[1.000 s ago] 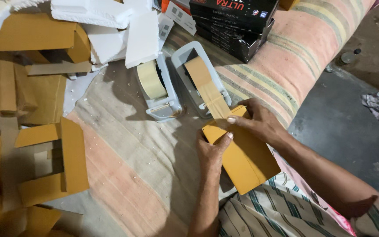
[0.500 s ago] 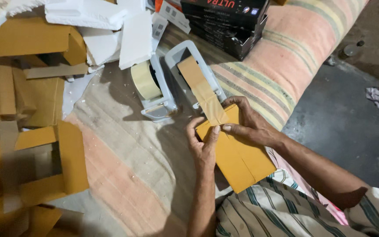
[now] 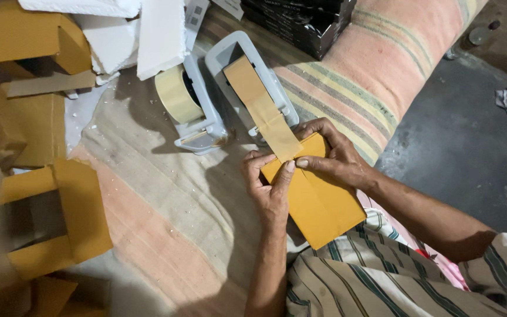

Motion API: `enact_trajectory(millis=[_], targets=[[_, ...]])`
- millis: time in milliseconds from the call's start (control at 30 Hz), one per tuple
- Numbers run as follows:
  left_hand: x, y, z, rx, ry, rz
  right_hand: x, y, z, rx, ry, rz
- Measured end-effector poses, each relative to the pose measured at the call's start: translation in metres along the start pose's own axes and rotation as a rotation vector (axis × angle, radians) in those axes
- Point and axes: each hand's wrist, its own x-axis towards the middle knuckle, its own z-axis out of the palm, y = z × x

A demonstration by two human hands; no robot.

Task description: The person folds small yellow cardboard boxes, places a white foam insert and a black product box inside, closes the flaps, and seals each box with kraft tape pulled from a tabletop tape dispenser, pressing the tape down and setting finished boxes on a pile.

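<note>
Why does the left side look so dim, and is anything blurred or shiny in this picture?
Head view: light is soft and uneven; the left hand and forearm throw a dark shadow over the striped cloth below them. Hands and yellow box are sharp. The grey tape dispenser shows only a faint sheen. The folded boxes at the left edge look dimmer and slightly soft.

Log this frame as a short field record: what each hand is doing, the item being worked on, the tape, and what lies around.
left hand: left hand grips the near left edge of the yellow box, thumb pressing the tape end
right hand: right hand holds the box's far end, fingers on top
tape: brown tape strip runs from the grey dispenser onto the box
nearby: second dispenser with tape roll; folded yellow cartons at left; white foam pieces
surface: striped cloth
</note>
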Motion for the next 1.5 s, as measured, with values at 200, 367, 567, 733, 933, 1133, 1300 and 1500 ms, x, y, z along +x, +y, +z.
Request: enact_trajectory(millis=[200, 367, 567, 733, 933, 1133, 1300, 1500], targets=[[0.001, -0.008, 0.001, -0.114, 0.025, -0.084, 0.001, 0.001, -0.003, -0.043, -0.017, -0.007], [0.003, -0.016, -0.002, -0.175, -0.012, -0.231, 0.005, 0.005, -0.004, -0.043, -0.013, 0.026], [0.002, -0.016, -0.003, -0.313, -0.020, -0.392, 0.009, -0.002, -0.001, -0.170, 0.093, -0.027], [0.003, -0.011, -0.004, -0.259, -0.022, -0.437, 0.021, -0.022, 0.006, -0.083, 0.191, 0.265], [0.007, -0.002, -0.005, -0.243, -0.041, -0.489, 0.028, -0.035, 0.015, 0.110, 0.223, 0.315], [0.011, 0.008, -0.007, -0.252, -0.125, -0.514, 0.028, -0.037, 0.014, 0.182, 0.231, 0.412], [0.011, 0.009, -0.007, -0.231, -0.131, -0.436, 0.029, -0.034, 0.009, 0.257, 0.272, 0.477], [0.023, -0.004, -0.005, -0.368, -0.123, -0.488, 0.032, -0.027, 0.002, 0.250, 0.266, 0.406]])
